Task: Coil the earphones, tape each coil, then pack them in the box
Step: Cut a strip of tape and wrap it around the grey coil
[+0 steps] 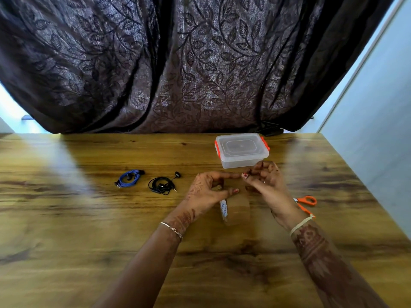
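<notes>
Wooden table [89,218], left hand [205,193] gripping tape [238,211] (brown)

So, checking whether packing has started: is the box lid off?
No, the clear lid sits on the box, with its orange latches at both ends.
</notes>
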